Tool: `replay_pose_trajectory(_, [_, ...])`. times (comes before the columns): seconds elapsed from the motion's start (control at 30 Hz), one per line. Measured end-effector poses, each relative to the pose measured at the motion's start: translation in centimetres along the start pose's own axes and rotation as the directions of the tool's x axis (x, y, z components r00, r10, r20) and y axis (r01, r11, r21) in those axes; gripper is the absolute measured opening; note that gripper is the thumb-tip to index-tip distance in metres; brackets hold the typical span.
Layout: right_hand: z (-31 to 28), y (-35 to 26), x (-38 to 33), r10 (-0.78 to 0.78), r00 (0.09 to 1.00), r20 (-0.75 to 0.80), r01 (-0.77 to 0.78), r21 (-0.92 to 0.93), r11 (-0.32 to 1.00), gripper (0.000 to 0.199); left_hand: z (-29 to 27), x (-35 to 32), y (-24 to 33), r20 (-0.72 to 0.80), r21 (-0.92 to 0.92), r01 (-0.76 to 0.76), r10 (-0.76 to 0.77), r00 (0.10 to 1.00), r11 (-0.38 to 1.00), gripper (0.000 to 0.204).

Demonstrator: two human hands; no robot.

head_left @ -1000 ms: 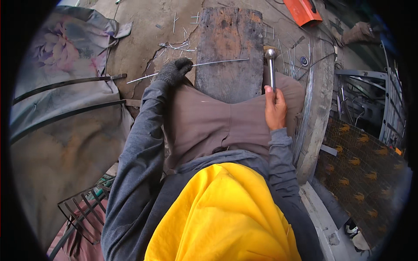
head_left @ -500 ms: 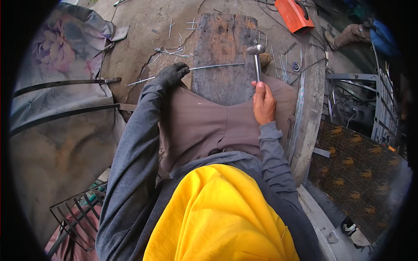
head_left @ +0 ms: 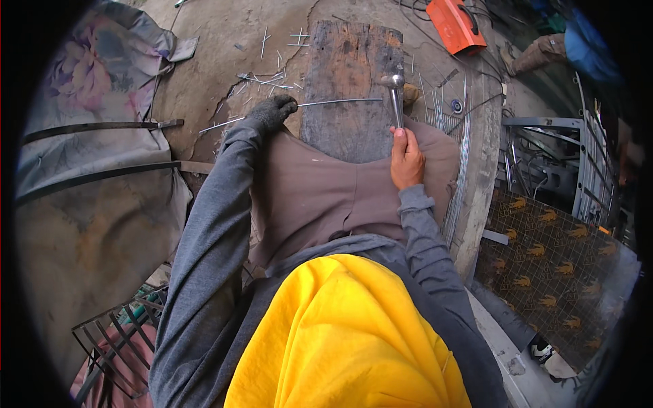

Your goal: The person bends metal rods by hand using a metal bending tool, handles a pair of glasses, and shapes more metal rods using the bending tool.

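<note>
My left hand (head_left: pixel 273 111), in a dark glove, grips a long thin steel rod (head_left: pixel 337 102) that lies across a worn wooden plank (head_left: pixel 347 61). The rod runs from the ground at the left to the plank's right side. My right hand (head_left: pixel 406 158), bare, is closed on the handle of a metal hammer (head_left: pixel 394 95). The hammer's head sits just above the rod's right end over the plank. My knees in brown trousers lie between both arms, and a yellow garment fills the lower middle.
Several short cut wire pieces (head_left: pixel 269 78) lie scattered on the cracked concrete. An orange machine (head_left: pixel 456 26) stands at the top right beside another person's boot (head_left: pixel 537 53). Flat metal bars (head_left: pixel 102 126) cross a cloth at left. A wire rack (head_left: pixel 115 340) is lower left, a mesh panel (head_left: pixel 551 272) right.
The hammer head has swung from left of the rod's end to above it and slightly higher. My left hand keeps its hold on the rod.
</note>
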State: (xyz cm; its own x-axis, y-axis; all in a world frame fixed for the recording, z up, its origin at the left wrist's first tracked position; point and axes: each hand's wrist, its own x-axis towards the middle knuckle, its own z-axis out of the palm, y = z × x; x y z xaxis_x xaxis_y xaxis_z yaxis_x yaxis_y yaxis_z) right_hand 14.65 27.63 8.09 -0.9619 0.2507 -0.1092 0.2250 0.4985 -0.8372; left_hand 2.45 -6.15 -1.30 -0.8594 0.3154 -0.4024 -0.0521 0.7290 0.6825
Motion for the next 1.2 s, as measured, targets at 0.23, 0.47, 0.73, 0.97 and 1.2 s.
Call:
replay_pose_trajectory(0.23, [0.0,-0.3,1.5,0.011,0.998,0.067,0.0,-0.162,0.987,0.047,0.4,-0.4,0.6,-0.092,0.094,-0.012,0.02,0.996,0.995,0.041])
replay_pose_trajectory(0.47, [0.2,1.5,2.1,0.084,0.992,0.097,-0.049,-0.317,0.947,0.048,0.4,-0.1,0.8,-0.067,0.002,0.027,-0.027,0.997,1.0,0.042])
replay_pose_trajectory(0.73, [0.0,2.3,2.0,0.099,0.985,0.143,-0.049,-0.32,0.946,0.052,0.1,-0.3,0.9,-0.052,0.029,0.008,-0.007,0.999,1.0,0.039])
replay_pose_trajectory(0.97, [1.1,4.0,1.7,0.135,0.985,0.106,-0.097,-0.304,0.948,0.052,0.1,-1.5,2.0,-0.052,-0.076,0.036,-0.04,0.998,0.996,0.034])
replay_pose_trajectory(1.2, [1.1,2.8,1.0,0.018,0.999,0.05,-0.008,-0.195,0.981,0.048,0.3,-0.7,0.2,-0.061,-0.023,0.01,-0.011,0.998,1.0,0.034])
